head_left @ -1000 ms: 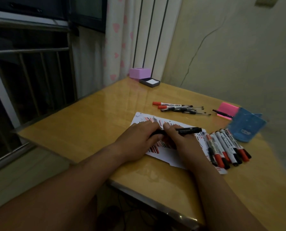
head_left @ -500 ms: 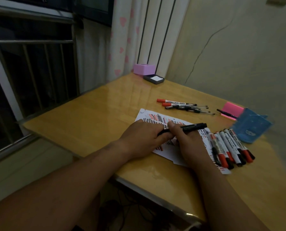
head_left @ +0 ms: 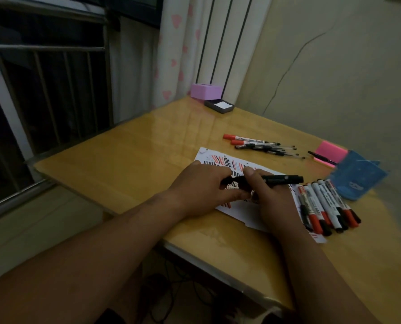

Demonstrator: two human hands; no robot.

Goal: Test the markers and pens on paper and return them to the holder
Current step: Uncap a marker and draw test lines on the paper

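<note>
A white paper [head_left: 239, 210] covered in red and black strokes lies on the wooden table [head_left: 134, 167]. Both hands hold one black marker [head_left: 281, 179] level above the paper. My right hand [head_left: 272, 202] grips its barrel, with the body pointing right. My left hand [head_left: 204, 190] pinches the marker's left end, which the fingers hide. Several red and black markers [head_left: 325, 206] lie side by side on the paper's right edge. More markers and thin pens [head_left: 260, 146] lie farther back. A blue holder [head_left: 356, 177] lies flat at the right.
A pink sticky-note pad [head_left: 330, 153] with a dark pen on it sits beside the blue holder. A purple box [head_left: 205, 91] and a small dark tray [head_left: 219, 105] stand at the far corner by the curtain. Window bars are at the left, a wall at the right.
The hands and the black marker stay in nearly the same place over the paper. The camera view has shifted slightly.
</note>
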